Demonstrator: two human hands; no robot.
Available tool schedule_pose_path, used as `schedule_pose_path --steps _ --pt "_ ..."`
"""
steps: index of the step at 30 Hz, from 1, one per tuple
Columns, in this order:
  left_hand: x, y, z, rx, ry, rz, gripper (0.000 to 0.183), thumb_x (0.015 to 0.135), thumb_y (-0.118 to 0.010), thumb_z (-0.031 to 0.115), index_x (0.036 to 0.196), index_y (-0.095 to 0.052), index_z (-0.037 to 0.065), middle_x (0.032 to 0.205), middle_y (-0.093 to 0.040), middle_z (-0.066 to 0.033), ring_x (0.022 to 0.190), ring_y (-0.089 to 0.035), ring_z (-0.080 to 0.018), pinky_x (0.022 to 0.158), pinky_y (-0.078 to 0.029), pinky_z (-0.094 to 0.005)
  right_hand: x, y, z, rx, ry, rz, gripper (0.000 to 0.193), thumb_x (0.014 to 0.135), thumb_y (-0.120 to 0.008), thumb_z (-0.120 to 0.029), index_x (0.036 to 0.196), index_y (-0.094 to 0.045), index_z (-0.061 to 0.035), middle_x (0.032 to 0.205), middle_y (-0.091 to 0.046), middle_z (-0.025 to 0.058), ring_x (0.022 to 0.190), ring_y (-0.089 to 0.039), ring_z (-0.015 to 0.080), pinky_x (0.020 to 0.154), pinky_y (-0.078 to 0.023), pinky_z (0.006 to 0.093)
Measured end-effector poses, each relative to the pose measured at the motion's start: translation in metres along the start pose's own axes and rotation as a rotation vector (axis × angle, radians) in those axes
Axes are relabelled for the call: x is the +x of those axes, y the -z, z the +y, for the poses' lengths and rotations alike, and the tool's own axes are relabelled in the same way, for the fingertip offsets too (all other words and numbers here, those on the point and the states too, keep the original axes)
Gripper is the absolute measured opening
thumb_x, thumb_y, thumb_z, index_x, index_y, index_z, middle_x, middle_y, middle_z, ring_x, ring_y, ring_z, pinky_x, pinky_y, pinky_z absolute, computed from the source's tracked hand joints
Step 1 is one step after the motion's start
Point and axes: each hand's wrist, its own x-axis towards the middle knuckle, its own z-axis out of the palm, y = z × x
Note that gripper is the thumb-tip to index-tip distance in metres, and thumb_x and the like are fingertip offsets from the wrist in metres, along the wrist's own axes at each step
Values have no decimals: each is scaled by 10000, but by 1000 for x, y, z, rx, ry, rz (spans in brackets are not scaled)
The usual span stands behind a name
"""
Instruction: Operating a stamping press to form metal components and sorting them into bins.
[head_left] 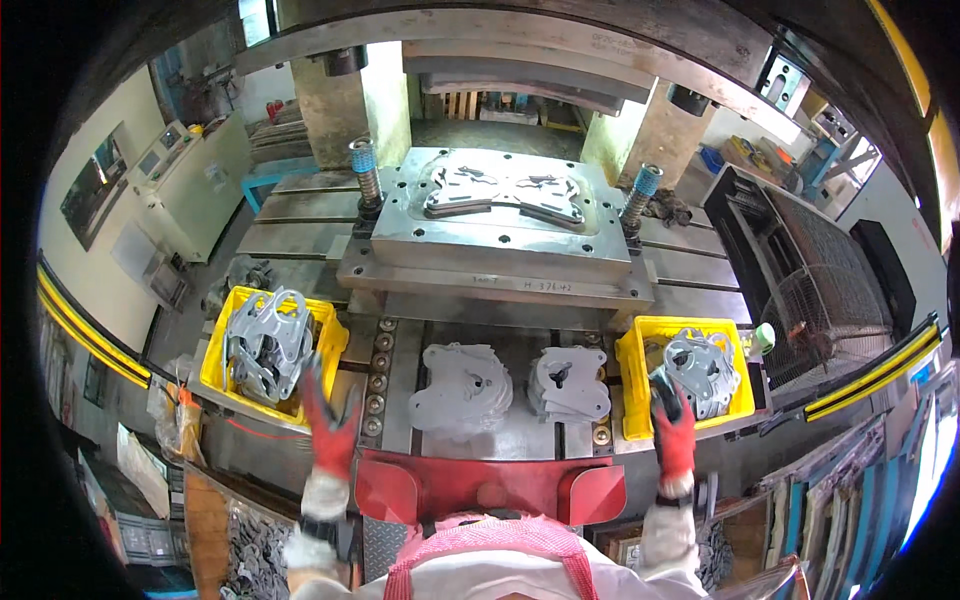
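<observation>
My left hand (333, 428), in a red glove with dark fingers, is raised beside the left yellow bin (330, 332). Its fingers are spread, with nothing seen in them. Flat grey metal plates (262, 350) with holes fill that bin. On the other side my right hand (674, 428), gloved alike, reaches to the near left edge of the right yellow bin (632, 372). Its fingers are apart, close to the grey plates (706, 368) inside; whether they touch one is unclear. Between the bins lie a larger stack of plates (462, 392) and a smaller stack (570, 384).
Beyond the stacks sits a steel die block (503, 255) with shaped plates (505, 192) on top. Guide posts (640, 195) flank it, under the press's upper part (515, 80). Yellow-black side bars (870, 372) and a red padded panel (490, 487) border my place.
</observation>
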Motion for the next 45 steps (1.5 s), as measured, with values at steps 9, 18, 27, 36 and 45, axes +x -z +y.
schedule_pose_path --steps 9,18,27,36,45 --pt "272 -188 27 360 -134 -349 842 683 -667 454 1350 -263 135 1383 -287 -122 1290 -226 -305 1053 -189 -413 241 -148 -72 -527 580 -122 741 692 -669 -399 1252 -379 -9 1229 -451 193 1168 -401 325 967 -334 361" --pt "325 -244 -17 245 -5 -399 507 633 -724 342 1085 -580 163 1196 -489 -130 1179 -390 -279 1029 -224 -398 325 -184 -53 -820 578 -34 460 683 -668 -322 1038 -545 -57 1101 -525 141 1064 -463 320 897 -368 400" --pt "319 -227 25 215 77 -355 566 558 -787 181 1070 -564 89 1108 -541 -142 1055 -503 -281 892 -399 -348 340 -192 -48 -601 320 -103 537 674 -675 -365 1070 -514 -39 1100 -518 187 1060 -460 336 884 -378 397" --pt "346 -239 -29 185 135 -438 681 436 -835 363 1054 -607 192 1157 -526 -116 1138 -422 -308 1015 -265 -396 328 -189 -59 -845 495 -118 478 676 -677 -331 1041 -566 -42 1085 -527 174 1055 -473 327 893 -379 405" --pt "318 -234 14 161 109 -289 646 499 -813 349 1058 -585 118 1058 -571 -140 1058 -494 -273 898 -386 -360 339 -181 -31 -710 639 -18 436 631 -688 -239 982 -548 -23 1035 -538 193 987 -491 360 845 -391 423"
